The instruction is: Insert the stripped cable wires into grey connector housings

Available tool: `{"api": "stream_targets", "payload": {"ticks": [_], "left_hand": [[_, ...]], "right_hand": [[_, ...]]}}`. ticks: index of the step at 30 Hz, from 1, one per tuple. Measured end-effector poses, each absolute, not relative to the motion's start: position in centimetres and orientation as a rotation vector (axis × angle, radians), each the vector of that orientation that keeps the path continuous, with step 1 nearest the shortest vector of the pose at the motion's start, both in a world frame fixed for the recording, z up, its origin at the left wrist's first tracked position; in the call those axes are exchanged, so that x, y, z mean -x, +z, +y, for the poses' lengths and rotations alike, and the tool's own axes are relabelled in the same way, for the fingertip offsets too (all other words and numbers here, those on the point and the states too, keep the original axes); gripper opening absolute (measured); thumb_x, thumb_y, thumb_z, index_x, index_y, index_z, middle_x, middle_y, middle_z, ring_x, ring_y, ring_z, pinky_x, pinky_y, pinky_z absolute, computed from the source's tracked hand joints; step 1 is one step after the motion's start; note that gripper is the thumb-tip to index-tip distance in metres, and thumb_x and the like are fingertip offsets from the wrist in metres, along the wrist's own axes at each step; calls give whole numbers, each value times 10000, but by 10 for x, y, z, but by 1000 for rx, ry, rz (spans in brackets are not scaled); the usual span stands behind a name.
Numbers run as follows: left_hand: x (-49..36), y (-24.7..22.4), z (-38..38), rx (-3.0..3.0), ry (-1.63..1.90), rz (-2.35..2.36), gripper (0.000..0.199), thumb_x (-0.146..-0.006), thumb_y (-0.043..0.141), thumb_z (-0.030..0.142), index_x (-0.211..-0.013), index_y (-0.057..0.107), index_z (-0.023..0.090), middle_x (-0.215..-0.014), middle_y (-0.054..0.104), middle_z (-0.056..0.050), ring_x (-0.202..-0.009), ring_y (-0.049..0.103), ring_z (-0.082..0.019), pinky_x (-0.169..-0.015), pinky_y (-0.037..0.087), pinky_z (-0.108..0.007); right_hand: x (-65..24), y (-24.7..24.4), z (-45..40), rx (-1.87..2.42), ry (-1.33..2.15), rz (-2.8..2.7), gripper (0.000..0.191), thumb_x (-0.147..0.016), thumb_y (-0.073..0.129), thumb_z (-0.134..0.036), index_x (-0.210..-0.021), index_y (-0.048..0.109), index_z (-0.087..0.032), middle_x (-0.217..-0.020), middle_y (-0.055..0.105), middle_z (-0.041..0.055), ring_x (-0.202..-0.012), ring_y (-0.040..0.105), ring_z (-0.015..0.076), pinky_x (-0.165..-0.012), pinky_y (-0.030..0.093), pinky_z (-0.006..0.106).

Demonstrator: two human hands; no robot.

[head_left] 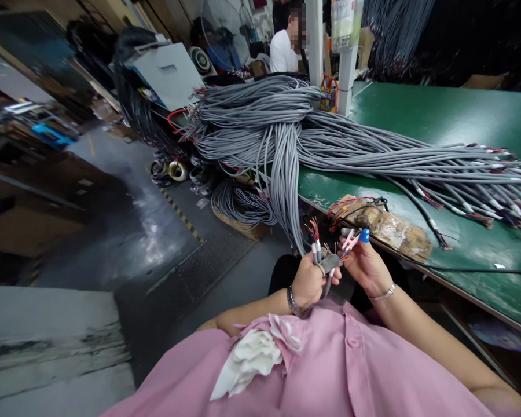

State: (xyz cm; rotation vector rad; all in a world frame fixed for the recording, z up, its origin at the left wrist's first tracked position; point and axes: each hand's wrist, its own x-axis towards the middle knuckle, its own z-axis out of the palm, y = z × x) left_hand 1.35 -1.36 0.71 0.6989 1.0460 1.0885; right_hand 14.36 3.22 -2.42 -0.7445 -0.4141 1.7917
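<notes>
My left hand (309,282) is closed around several grey cables (316,252), whose stripped ends fan out in red and dark wires above the fist. A grey wrap (330,263) sits around my left thumb. Close beside it, my right hand (368,271) pinches thin wires at the end of one cable; a blue cover (364,236) is on one of its digits. Something small, pale pink and white (349,240) shows at those fingertips, too small to name. The two hands almost touch, in front of my pink shirt.
A large heap of grey cables (260,142) lies across the green table (434,116) and hangs over its edge. Near the front edge rests a wooden block (399,234) with wires. A person in white (283,55) is behind a post (316,46). Cable coils (243,202) sit lower down.
</notes>
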Motion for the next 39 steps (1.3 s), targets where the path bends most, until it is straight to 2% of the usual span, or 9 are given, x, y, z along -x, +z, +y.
{"api": "stream_targets", "payload": {"ticks": [7,13,19,26,34,39], "left_hand": [[-9,4,-20,-756,1107,1024,332,-707,716,403,-648,536,130,-527,599,-19,-398,519,-87,-362,248,-179],[-8,6,-23,-762,1156,1016,337,-735,698,407,-637,535,129,-545,601,-18,-415,528,-81,-365,248,-170],[-13,8,-18,-712,1168,1029,332,-707,716,415,-702,553,126,-545,599,-12,-408,521,-84,-365,271,-173],[-13,-1,-15,-696,1146,1039,345,-693,718,422,-735,539,130,-542,596,-13,-417,533,-97,-374,307,-177],[-11,-4,-19,-722,1132,1051,359,-693,718,443,-731,529,140,-543,602,-12,-411,533,-98,-378,315,-183],[-4,-9,-26,-778,1132,1053,361,-717,700,465,-724,555,135,-585,627,-27,-432,548,-95,-393,340,-186]], "right_hand": [[-153,-23,27,651,1906,-440,510,-742,563,-698,-848,698,-218,-836,702,39,-679,607,166,-603,500,290],[-159,-21,25,629,1904,-474,299,-814,637,-492,-812,700,-199,-855,704,27,-659,590,120,-592,496,237],[-155,-24,25,648,1879,-472,313,-795,661,-495,-898,706,-203,-798,695,13,-645,589,113,-603,500,231],[-150,-24,29,655,1826,-442,233,-776,712,-414,-849,698,-193,-772,692,-2,-617,584,107,-604,495,240],[-149,-21,25,624,1877,-386,295,-769,675,-524,-823,676,-234,-807,693,-11,-655,590,122,-614,499,261],[-155,-25,24,636,1904,-431,387,-822,548,-606,-891,678,-247,-867,688,12,-672,587,128,-602,489,253]]}}
